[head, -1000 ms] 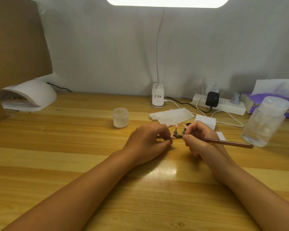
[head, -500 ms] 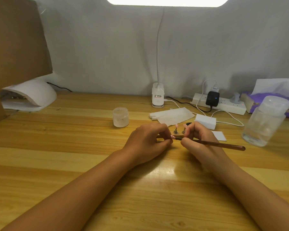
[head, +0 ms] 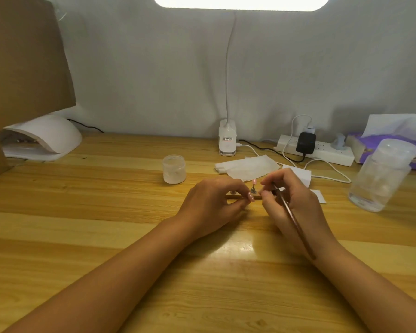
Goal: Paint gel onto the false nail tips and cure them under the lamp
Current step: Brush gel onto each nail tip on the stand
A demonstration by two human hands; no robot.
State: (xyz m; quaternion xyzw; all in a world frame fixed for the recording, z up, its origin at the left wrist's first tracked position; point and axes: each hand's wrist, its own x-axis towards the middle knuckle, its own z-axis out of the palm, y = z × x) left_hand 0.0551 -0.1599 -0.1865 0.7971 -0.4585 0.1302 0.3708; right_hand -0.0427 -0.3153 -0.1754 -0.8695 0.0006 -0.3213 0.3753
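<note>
Both of the person's arms are bare along their whole visible length, broad at the forearm and narrowing toward the wrists just behind the fingers. The left hand [head: 211, 205] and the right hand [head: 298, 207] are bare as well. At the tip of the left hand's fingers [head: 238, 188] sits a glossy pink nail [head: 251, 197] with small pale dots. Whether it is the hand's own nail cannot be told. The right hand's nails are too blurred to make out.
</note>
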